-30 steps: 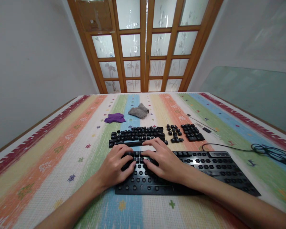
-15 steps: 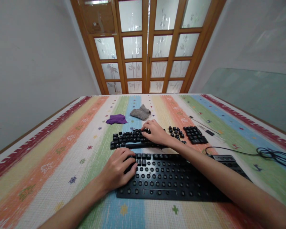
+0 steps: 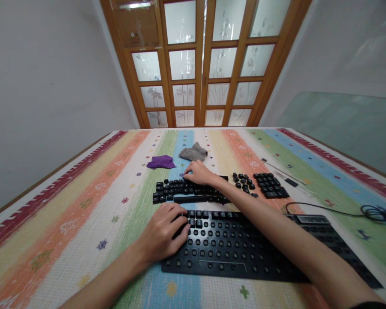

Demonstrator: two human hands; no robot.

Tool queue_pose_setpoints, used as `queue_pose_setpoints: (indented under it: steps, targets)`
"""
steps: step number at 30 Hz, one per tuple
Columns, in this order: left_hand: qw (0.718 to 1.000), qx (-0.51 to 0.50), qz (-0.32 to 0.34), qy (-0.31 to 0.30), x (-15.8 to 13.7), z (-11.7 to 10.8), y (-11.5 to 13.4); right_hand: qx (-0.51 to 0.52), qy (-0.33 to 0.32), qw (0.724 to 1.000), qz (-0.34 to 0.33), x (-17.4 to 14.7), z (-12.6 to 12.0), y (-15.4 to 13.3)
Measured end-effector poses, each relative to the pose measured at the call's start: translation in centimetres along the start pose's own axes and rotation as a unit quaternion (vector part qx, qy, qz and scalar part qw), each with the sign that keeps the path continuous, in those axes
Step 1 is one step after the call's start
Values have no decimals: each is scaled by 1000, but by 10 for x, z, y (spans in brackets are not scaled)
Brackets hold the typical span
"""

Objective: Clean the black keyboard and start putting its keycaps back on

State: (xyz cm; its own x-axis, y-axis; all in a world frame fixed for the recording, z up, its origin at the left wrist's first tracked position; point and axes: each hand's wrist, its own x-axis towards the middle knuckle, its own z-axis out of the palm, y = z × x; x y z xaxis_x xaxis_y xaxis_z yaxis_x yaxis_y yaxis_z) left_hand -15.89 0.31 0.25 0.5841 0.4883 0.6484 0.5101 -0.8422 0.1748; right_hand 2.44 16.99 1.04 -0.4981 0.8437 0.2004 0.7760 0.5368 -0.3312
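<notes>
A black keyboard [image 3: 221, 246] lies on the cloth, most of its key posts bare and a few keycaps [image 3: 198, 219] fitted near its top left corner. My left hand [image 3: 167, 227] rests on that corner, fingers curled over the edge and thumb on the keys. Beyond the keyboard, loose black keycaps [image 3: 170, 187] are laid out in rows beside a long space bar [image 3: 189, 199]. My right hand [image 3: 199, 173] is over the far side of these rows, thumb and fingers pinched together. Whatever is between its fingertips is too small to make out.
Farther back lie a purple cloth [image 3: 161, 162] and a grey cloth [image 3: 194, 152]. More loose keycaps [image 3: 242, 181] and a number-pad block of keycaps [image 3: 270, 185] sit to the right, near a thin rod [image 3: 281, 169]. A coiled cable [image 3: 378, 214] lies at the right.
My right hand has moved slightly left and away from me over the loose keycaps. The left hand stays on the keyboard's corner. The whole view has shifted a little.
</notes>
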Motion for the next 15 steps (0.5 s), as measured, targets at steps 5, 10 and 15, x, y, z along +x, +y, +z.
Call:
queue_pose_setpoints:
  steps: [5, 10, 15]
  targets:
    - [1000, 3, 2, 4, 2, -2, 2, 7, -5, 1000, 8, 3, 1, -3]
    - [1000, -7, -7, -2, 3, -2, 1, 27, 22, 999, 11, 2, 0, -9]
    - [1000, 2, -6, -3, 2, -2, 1, 64, 65, 996, -12, -9, -13, -16]
